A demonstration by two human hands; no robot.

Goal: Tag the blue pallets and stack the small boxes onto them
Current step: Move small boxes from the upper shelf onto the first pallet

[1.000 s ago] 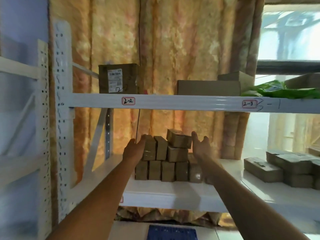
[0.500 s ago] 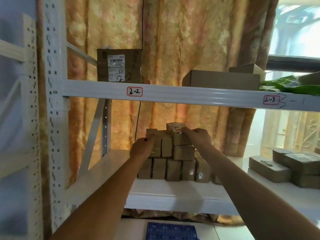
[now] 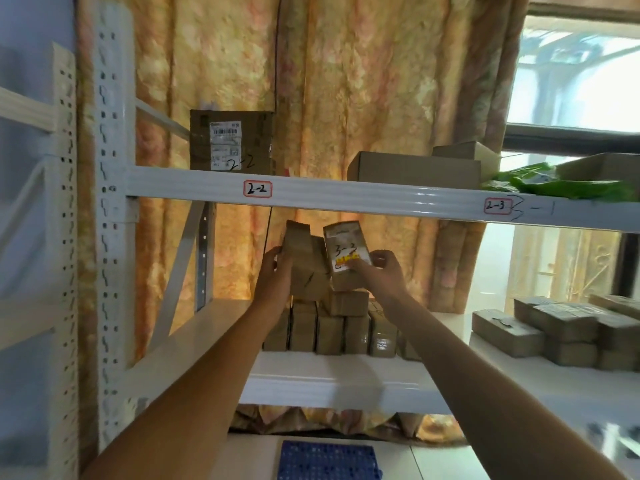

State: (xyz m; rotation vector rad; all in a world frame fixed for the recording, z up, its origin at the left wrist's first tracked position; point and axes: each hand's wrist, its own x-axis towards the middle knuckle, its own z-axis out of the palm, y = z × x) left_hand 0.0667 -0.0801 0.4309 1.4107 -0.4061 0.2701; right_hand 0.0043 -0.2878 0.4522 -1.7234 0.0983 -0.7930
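- White metal shelving (image 3: 346,194) with perforated uprights stands before a gold floral curtain (image 3: 363,81); a bright window shows at upper right.
- On the lower shelf board (image 3: 329,382) sits a pile of small brown cardboard boxes (image 3: 332,329), a bottom row standing upright with more lying on top.
- The left hand (image 3: 275,280) grips a tilted pair of small brown boxes (image 3: 304,258) at the top left of the pile, fingers curled round their left side; that grip is closed on them.
- The right hand (image 3: 379,273) holds a small brown box with a white label marked "3-2" (image 3: 346,256), tipped up so its label faces the camera; thumb and fingers pinch its lower right part.
- A blue plastic grid pallet (image 3: 327,460) lies on the floor below the shelf, at the bottom edge of view, well apart from the boxes.
- The upper shelf beam carries red-edged tags "2-2" (image 3: 257,189) and "2-3" (image 3: 498,205).
- Above it stand a dark brown carton with a barcode label (image 3: 231,140), a flat tan carton (image 3: 414,168) and a green plastic bag (image 3: 561,187).
- More flat brown parcels (image 3: 568,332) lie stacked on the lower shelf at right.
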